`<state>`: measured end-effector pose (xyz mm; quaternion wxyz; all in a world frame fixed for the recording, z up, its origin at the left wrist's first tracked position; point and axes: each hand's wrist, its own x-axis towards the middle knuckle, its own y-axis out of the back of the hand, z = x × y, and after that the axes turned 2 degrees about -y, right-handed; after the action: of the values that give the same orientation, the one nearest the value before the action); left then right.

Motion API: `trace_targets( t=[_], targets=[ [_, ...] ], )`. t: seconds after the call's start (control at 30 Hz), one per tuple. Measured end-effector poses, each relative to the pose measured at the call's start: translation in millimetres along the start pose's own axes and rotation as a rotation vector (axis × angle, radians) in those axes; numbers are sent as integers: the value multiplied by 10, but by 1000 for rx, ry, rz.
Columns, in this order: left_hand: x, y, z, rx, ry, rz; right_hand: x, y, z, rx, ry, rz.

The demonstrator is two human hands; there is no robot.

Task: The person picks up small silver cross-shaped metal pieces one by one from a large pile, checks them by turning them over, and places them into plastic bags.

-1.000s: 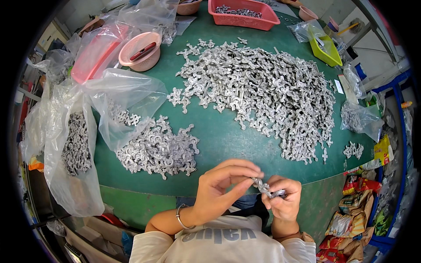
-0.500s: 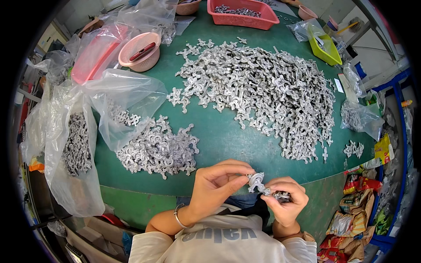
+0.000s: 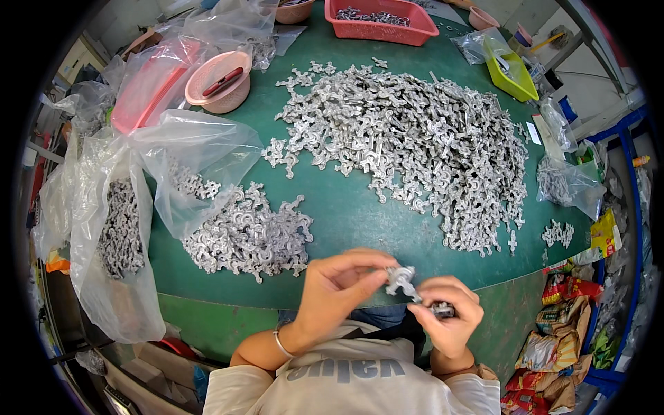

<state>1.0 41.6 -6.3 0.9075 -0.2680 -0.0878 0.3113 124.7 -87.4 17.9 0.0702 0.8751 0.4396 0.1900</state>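
Metal piece (image 3: pixel 401 280) pinched in the left hand (image 3: pixel 339 292); the right hand (image 3: pixel 451 326) clasps darker metalwork (image 3: pixel 443 310).
Before me, the green table (image 3: pixel 353 218) carries a silver heap (image 3: pixel 415 131), near a blue frame (image 3: pixel 628 123).

Left hand (image 3: pixel 339 294) near right hand (image 3: pixel 451 315), both in pinch grips, fingers (image 3: pixel 361 259) bent (the right's more tightly)

This looks like a small workshop: a green worktable (image 3: pixel 346 232) bears a large heap of cast-looking metal pieces (image 3: pixel 408 145), with a red plastic tray (image 3: pixel 380 30) of metal bits at the far side and a clear bag (image 3: pixel 128 308) of similar pieces at left.
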Motion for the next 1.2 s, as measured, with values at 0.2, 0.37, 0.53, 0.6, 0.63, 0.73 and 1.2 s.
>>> trace_targets(
  t=[0.2, 0.37, 0.53, 0.6, 0.63, 0.73, 1.2],
  targets=[
    [110, 577, 211, 1112, -419, 384, 210, 172, 583, -172, -260, 122],
    [85, 916, 328, 1668, -427, 552, 625, 122, 806, -666, -119, 68],
    [71, 941, 383, 1729, -406, 574, 755, -60, 987, -1056, -167, -78],
    [51, 868, 373, 1652, -419, 557, 723, -22, 1044, -980, -117, -54],
    [41, 824, 351, 1571, -441, 548, 690, -6, 1086, -899, -91, -15],
    [38, 652, 240, 1429, -470, 439, 629, 94, 1124, -559, -18, 77],
    [31, -58, -130, 772, -425, 15, 123, -100, 323, 748, -518, 13]
  ],
)
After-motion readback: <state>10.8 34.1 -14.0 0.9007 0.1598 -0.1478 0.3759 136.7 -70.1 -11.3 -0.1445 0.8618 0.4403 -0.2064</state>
